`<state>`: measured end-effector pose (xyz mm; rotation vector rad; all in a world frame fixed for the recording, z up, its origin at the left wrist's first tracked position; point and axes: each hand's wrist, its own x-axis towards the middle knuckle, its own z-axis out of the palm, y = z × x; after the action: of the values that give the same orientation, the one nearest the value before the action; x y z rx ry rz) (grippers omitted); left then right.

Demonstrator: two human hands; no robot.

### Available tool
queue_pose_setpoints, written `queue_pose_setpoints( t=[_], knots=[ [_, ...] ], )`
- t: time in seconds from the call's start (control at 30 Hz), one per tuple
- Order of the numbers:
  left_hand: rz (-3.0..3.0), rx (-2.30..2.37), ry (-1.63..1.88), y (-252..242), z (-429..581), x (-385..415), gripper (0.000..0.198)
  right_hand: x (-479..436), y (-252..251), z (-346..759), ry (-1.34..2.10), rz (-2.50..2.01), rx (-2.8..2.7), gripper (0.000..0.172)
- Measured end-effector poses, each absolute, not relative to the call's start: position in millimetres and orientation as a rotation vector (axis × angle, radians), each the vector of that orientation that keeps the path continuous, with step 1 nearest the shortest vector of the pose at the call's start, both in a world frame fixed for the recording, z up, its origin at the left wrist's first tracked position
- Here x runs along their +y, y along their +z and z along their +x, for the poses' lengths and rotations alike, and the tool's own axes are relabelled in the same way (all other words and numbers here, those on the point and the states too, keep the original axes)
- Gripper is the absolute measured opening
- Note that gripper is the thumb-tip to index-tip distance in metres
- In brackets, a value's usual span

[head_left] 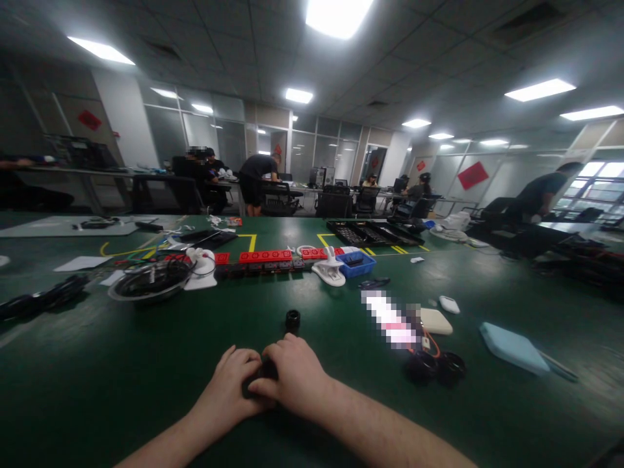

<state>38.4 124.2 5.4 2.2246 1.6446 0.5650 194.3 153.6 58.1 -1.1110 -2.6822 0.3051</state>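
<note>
My left hand and my right hand meet low in the middle of the head view, both with fingers curled round a small black part. Most of that part is hidden by the fingers, so its kind does not show. Just beyond my right knuckles a short black ring-shaped cylinder stands upright on the green table, apart from both hands.
Rows of red blocks, a metal bowl of dark items, a white clip stand and a blue bin lie farther back. To the right are a lit phone, cream case, black round parts and blue case.
</note>
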Motion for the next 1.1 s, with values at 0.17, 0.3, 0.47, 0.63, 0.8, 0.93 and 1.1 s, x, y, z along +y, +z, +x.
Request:
queue_pose_setpoints(
  t=[0.17, 0.3, 0.47, 0.63, 0.8, 0.93, 1.1],
  knots=[
    [2.257, 1.651, 0.558, 9.4, 39.4, 124.8, 0.030, 149.9, 60.4, 192.8, 0.262, -1.271, -2.646, 0.045],
    [2.254, 1.639, 0.557, 8.2, 38.1, 125.9, 0.029, 149.8, 62.1, 193.8, 0.213, -1.224, -2.691, 0.038],
    [2.243, 1.659, 0.578, 7.2, 36.5, 125.2, 0.026, 155.4, 64.1, 197.3, 0.166, -0.956, -2.815, 0.028],
    [2.213, 1.708, 0.547, 4.8, 37.0, 126.8, 0.023, 161.6, 61.8, 200.4, 0.116, -0.765, -2.883, 0.031],
    [2.200, 1.704, 0.496, 8.0, 38.9, 128.4, 0.022, 163.4, 63.3, 202.6, 0.074, -0.609, -2.887, 0.031],
    [2.183, 1.692, 0.454, 12.8, 39.6, 127.2, 0.019, 161.1, 62.6, 200.6, 0.073, -0.493, -2.884, 0.024],
    [2.138, 1.729, 0.464, 11.6, 39.9, 126.7, 0.011, 155.7, 54.9, 195.9, -0.008, -0.405, -2.859, 0.018]
  ],
)
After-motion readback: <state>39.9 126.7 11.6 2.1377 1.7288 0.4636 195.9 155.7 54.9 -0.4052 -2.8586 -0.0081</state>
